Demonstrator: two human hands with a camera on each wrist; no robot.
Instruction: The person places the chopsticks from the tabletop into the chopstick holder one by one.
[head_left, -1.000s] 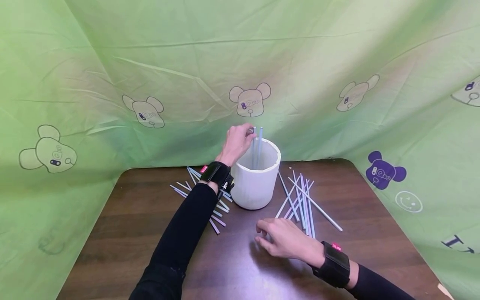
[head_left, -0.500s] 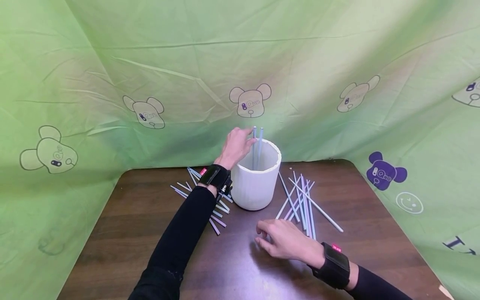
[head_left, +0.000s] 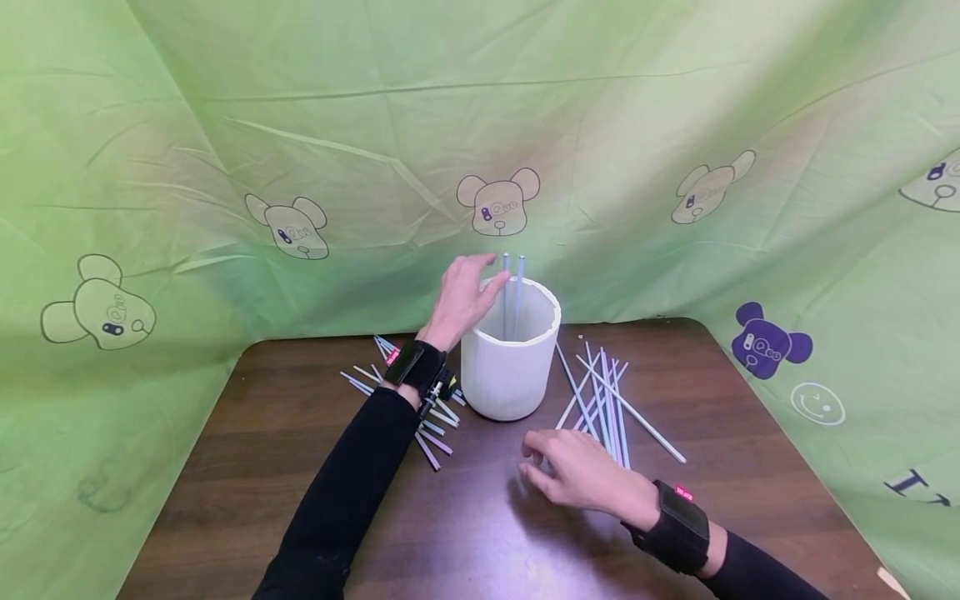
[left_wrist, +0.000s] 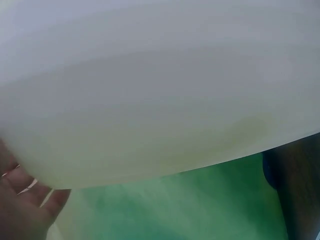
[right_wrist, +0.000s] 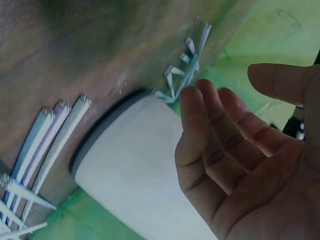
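A white cylindrical container (head_left: 504,379) stands upright at the table's far middle, with two pale blue sticks (head_left: 519,292) upright inside and rising above its rim. My left hand (head_left: 463,298) is at the container's left rim, thumb and fingers spread apart beside the nearer stick and holding nothing. In the left wrist view, the container's wall (left_wrist: 165,110) fills most of the picture, with fingers at the lower left. My right hand (head_left: 573,471) hovers in front of the right pile of sticks (head_left: 609,400); its fingers are loosely curled and nothing is in them, as the right wrist view shows.
Another pile of pastel sticks (head_left: 433,442) lies left of the container, partly under my left forearm. The brown wooden table (head_left: 247,467) is backed and flanked by a green cloth (head_left: 375,167) printed with bear heads.
My left hand has let go of the stick in the container and drawn slightly back to the left, its fingers opening. The right hand has shifted a little to the right.
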